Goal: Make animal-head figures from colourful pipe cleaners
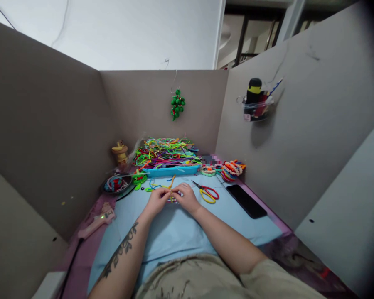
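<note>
My left hand [157, 200] and my right hand [187, 197] meet at the middle of a light blue mat [174, 232]. Both pinch a small twisted pipe cleaner piece [172, 192], orange and yellow, whose end sticks up toward the back. Loose blue and green pipe cleaner bits [154, 186] lie just behind my left hand. Red and yellow scissors [207, 193] rest on the mat right of my right hand.
A blue tray [171, 170] heaped with coloured pipe cleaners [165, 151] stands at the back. A bowl [116, 183] and a pink glue gun [96, 222] lie left, a black phone [246, 200] right, finished bracelets [232, 169] behind it. Grey partition walls enclose the desk.
</note>
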A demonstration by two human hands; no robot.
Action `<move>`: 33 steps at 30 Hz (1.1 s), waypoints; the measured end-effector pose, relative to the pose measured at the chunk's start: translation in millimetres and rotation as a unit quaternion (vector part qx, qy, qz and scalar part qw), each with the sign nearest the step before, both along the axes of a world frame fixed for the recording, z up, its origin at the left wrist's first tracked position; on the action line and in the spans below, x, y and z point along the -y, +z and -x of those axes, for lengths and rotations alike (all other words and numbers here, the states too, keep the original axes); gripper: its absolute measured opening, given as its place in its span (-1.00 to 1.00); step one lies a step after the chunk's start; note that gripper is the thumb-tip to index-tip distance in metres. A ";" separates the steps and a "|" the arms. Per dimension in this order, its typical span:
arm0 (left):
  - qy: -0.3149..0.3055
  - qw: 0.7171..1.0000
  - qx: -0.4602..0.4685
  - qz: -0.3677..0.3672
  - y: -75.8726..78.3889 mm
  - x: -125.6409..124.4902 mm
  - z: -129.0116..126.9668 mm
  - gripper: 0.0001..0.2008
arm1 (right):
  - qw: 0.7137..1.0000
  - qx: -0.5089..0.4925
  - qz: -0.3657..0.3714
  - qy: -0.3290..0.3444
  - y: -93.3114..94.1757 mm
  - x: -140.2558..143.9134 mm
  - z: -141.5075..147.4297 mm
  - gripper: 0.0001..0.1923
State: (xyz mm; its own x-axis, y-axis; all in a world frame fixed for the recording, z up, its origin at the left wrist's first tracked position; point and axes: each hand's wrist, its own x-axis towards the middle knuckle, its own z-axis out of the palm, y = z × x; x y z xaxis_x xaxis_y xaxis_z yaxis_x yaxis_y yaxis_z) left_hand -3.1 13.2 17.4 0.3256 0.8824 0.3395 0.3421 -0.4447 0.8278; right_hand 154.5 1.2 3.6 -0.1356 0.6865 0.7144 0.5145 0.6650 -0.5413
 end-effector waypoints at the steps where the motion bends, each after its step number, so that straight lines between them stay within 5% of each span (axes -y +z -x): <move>1: -0.004 1.000 0.001 0.008 0.4 0.2 0.0 -0.78 | 1.000 0.000 0.001 -0.002 0.0 -0.1 0.0 -0.97; 33: -0.013 0.991 0.106 0.085 -5.6 -1.6 -1.2 -0.81 | 0.995 0.086 0.017 -0.038 -2.7 -0.8 3.8 -0.86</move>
State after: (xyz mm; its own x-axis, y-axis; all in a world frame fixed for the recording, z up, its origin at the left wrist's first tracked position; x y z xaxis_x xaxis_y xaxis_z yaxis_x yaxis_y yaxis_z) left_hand -1.8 14.8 11.8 0.2854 0.9254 0.2495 0.1427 -0.2985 0.9437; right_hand 150.7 2.0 0.9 -0.2004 0.7223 0.6619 0.6496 0.6037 -0.4621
